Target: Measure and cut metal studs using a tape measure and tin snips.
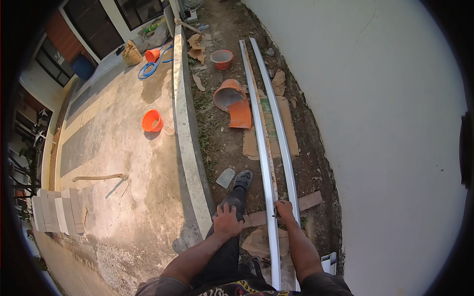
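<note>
White metal, 2 long rails: L rail [262, 138] & R rail [277, 118], side by side w/ a narrow gap, lying on the dirt ground [217, 148] btwn the kerb [190, 163] & the white wall [385, 123]. Rusty-brown strip [274, 177] runs in the gap.

R hand [283, 209]: fingers bent, at strip's near end, over the gap btwn rails. Something small & dark shows by the fingers; can't tell if the grip is closed on strip, on that, or only touching. L hand [228, 221]: grip open, fingers spread, flat on the bent L leg [236, 200], nothing held.

Writing: yellow & pale lettering on the shirt [237, 288], bent by the lens; green print on the cardboard [291, 129] under the rails, too small & partly covered to read.

Long axis of rails + strip: away from the person, approx along the wall, far ends leaning a bit L. L rail's near part runs down to the lower edge, R rail passes beneath the R forearm [303, 249]. Plank [310, 200] lies crosswise under the rails near R hand. L of rails, farther off: broken orange bucket [231, 93], red tub [222, 59].
</note>
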Tool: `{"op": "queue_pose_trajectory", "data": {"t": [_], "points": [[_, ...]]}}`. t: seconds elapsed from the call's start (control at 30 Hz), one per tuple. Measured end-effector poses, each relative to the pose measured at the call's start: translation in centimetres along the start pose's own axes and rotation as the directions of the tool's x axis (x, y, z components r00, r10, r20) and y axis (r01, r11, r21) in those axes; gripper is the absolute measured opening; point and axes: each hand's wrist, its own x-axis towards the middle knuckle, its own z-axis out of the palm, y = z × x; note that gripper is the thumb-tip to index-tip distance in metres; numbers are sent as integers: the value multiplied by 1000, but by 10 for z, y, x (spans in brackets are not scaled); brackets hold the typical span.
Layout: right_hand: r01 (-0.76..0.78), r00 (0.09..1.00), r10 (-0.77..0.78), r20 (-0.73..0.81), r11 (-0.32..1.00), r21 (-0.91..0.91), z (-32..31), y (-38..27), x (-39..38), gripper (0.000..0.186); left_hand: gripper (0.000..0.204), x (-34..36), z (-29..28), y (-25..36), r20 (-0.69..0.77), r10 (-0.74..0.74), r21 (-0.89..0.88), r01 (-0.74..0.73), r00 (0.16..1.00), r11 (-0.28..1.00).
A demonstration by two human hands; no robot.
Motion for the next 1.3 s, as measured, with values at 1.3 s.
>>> {"op": "queue_pose_trajectory", "data": {"t": [1.3], "points": [[-163, 975, 77, -210, 887, -432, 107, 21, 188, 62, 70, 21, -14, -18, 56, -51, -11, 52, 997, 999]]}}
